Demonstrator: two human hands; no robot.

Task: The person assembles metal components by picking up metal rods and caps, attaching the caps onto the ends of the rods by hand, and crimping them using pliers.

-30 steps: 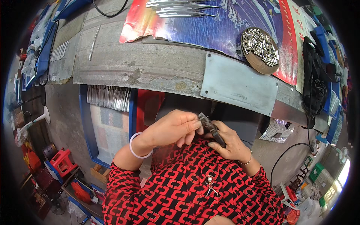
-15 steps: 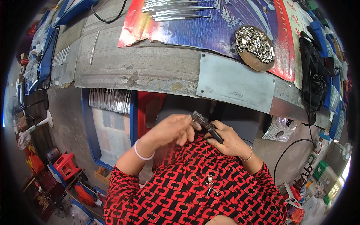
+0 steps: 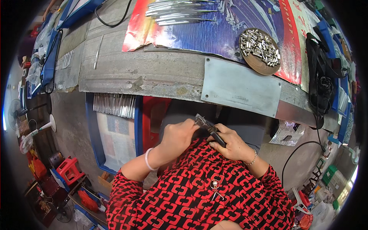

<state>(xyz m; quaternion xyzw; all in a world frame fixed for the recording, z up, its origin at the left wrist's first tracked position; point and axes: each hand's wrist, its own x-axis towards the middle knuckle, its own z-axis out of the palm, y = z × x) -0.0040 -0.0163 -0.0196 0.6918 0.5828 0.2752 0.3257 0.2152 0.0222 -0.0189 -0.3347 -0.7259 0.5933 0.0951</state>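
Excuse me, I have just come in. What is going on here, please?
The person's right hand holds a black-handled tool. The left hand is curled beside the tool's far end; whatever it may hold is hidden. On the workbench, a brown dish holds small metal cylinders, and slender metal pieces lie on a colourful poster.

Grey workbench — red stool; fan

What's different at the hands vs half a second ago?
The left hand, loosely open then, has curled closed beside the dark tool; whether it pinches anything is hidden. The right hand still grips the tool; the brown dish of metal pieces stayed put.
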